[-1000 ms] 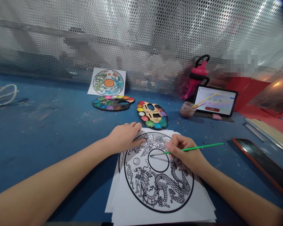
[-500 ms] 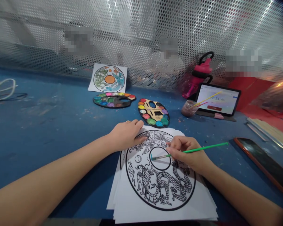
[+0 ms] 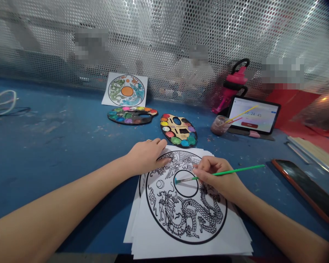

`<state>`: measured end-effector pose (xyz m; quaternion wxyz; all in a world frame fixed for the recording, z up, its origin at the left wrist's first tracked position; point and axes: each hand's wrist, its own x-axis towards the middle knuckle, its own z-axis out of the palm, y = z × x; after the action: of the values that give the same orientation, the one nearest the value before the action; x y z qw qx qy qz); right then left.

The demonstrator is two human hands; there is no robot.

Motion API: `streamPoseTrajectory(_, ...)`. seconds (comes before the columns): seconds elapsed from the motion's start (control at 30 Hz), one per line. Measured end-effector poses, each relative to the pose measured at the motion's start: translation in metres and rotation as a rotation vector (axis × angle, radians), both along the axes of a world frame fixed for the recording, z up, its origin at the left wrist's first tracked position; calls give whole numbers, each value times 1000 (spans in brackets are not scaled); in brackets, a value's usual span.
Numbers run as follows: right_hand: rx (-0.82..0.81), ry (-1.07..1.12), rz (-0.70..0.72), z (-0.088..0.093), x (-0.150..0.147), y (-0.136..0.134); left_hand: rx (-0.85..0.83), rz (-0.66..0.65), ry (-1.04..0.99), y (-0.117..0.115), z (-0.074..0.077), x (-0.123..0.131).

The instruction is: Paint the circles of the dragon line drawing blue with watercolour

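Observation:
My right hand [image 3: 219, 175] pinches a green-handled paintbrush [image 3: 235, 170]. The brush's teal-wet tip touches the left inner edge of the middle circle on a line-art sheet [image 3: 159, 219], where a small teal mark shows. Around that circle are printed a dragon, a bird and a small moon, all uncoloured. My left hand [image 3: 148, 157] lies over the sheet's upper left edge with its fingers stretched out, holding nothing. Under the top sheet lie several more pages, their edges fanned out.
Two paint palettes [image 3: 178, 126] [image 3: 134, 118] lie beyond the paper. Behind them leans a coloured picture [image 3: 112, 98]. A jar of murky water [image 3: 220, 126] with two brushes, a tablet [image 3: 252, 120], a pink bottle [image 3: 234, 82] and a phone [image 3: 304, 190] stand or lie at right.
The brush tip has shifted slightly up and left along the inner edge of the circle. My left hand stays in place on the paper.

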<state>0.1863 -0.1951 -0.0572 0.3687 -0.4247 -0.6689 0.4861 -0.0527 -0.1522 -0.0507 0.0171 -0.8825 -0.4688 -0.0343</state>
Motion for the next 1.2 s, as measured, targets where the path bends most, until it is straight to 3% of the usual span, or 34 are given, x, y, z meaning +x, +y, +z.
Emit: streamPoseTrajectory(1.2,83,-82,-67,0,5,5,-14,5,-12,1,0,0)
